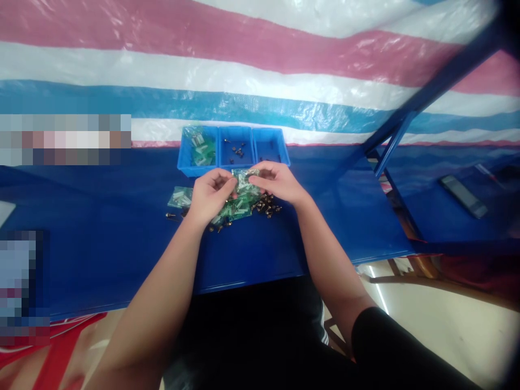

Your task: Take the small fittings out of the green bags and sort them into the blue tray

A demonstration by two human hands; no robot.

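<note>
My left hand and my right hand both pinch a small clear plastic bag with green print, held between them just above the blue table. Under the hands lies a heap of similar small bags and several small dark screws. One more bag lies to the left of my left hand, with a screw below it.
Behind the hands stand three joined blue bins: the left bin holds bags, the middle bin screws, the right bin looks nearly bare. A dark flat device lies far right. A blue frame leg stands at right.
</note>
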